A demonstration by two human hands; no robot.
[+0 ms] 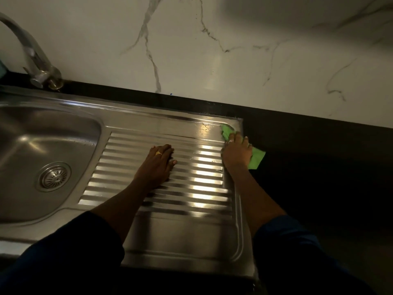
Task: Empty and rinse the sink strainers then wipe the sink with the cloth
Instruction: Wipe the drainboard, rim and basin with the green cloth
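A stainless steel sink (pixel 148 122) fills the left and middle of the head view, with a bowl on the left and a ribbed drainboard on the right. A round metal strainer (pixel 54 176) sits in the drain of the bowl. My left hand (pixel 158 165), with a ring on one finger, rests flat on the drainboard ribs. My right hand (pixel 237 153) presses a green cloth (pixel 256 159) onto the far right corner of the drainboard, with the cloth sticking out on both sides of the hand and partly over the dark counter.
A curved metal tap (pixel 32 54) stands behind the bowl at the far left. A black countertop (pixel 319 167) stretches to the right of the sink. A white marble-patterned wall (pixel 212 50) rises behind it.
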